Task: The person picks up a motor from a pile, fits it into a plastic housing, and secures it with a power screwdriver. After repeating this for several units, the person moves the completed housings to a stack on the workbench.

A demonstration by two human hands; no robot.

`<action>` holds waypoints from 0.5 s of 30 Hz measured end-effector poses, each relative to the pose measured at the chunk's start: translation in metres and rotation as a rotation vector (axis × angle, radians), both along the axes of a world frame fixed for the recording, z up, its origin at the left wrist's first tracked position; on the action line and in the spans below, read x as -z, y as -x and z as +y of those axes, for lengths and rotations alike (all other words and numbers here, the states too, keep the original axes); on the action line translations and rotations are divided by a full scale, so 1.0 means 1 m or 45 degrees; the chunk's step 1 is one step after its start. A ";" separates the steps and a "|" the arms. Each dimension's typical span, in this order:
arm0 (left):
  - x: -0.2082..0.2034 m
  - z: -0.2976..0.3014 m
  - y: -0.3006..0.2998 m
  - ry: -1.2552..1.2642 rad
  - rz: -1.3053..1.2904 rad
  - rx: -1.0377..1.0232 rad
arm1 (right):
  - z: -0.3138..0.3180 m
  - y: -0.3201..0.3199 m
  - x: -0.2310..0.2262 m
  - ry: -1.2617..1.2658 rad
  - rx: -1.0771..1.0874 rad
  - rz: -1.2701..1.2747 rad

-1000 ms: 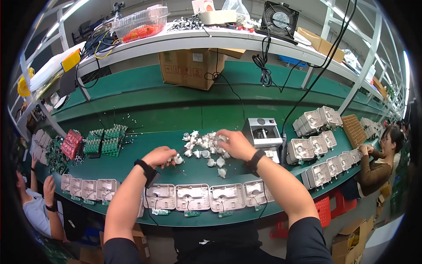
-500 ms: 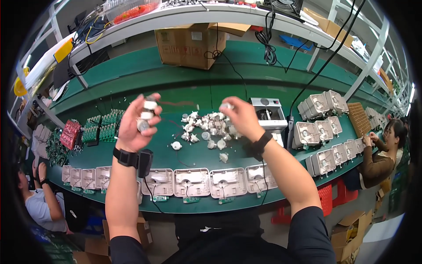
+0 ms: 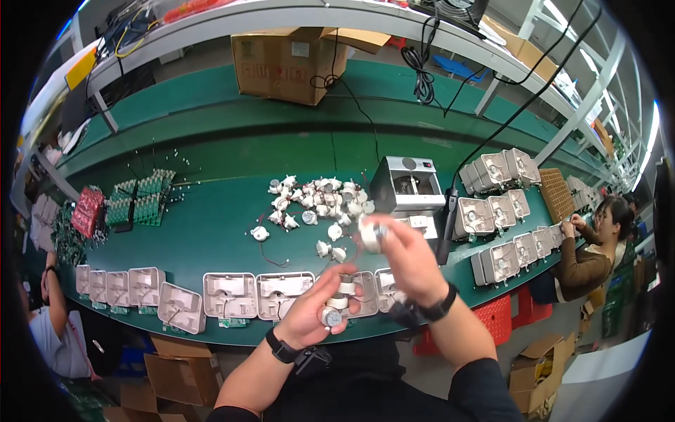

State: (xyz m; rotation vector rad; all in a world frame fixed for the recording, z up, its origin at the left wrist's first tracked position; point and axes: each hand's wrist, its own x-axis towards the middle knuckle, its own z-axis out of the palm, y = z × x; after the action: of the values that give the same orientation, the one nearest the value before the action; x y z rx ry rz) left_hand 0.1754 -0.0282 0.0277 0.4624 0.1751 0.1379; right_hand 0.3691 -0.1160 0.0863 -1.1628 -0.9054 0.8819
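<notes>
- Holding a few small white parts point(image 3: 339, 302) is the left hand point(image 3: 315, 308), with its palm turned up and its fingers curled around them.
- The right hand point(image 3: 413, 259) pinches one white part point(image 3: 370, 236) between thumb and fingers, up and to the right of the left hand. It is blurry, so I cannot tell just how the fingertips sit on it.
- To do this well, I think the left fingers should make a snug cup, so nothing rolls out.
- A soft pinch by the body looks best, since a thin wire point(image 3: 261, 250) could catch or get pulled.
- Both hands are low over the row of pale boxes point(image 3: 229, 295). I cannot tell if they touch.
- The parts look short and round, like little white cups. The lowest one in the left hand shows a gray, round face.
- More like them sit in a messy heap point(image 3: 325, 200) on the green table point(image 3: 197, 235), just left of the gray machine point(image 3: 408, 184).
- One loose part point(image 3: 259, 233) lies left of the heap, with its wire trailing.
</notes>
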 end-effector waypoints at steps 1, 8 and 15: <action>0.005 -0.003 -0.001 0.011 0.010 0.027 | -0.015 0.008 0.004 0.015 -0.003 0.002; 0.006 -0.021 0.020 0.001 -0.092 0.314 | -0.061 0.034 0.030 -0.081 -0.282 -0.572; -0.004 -0.030 0.032 -0.333 0.159 0.055 | -0.083 0.057 0.027 0.113 0.036 -0.363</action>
State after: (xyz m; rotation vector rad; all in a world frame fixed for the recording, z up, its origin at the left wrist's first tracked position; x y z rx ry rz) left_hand 0.1435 -0.0586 0.0316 0.7356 0.2710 0.0899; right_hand 0.3125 -0.1988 0.0597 -1.3989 -1.0851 0.7505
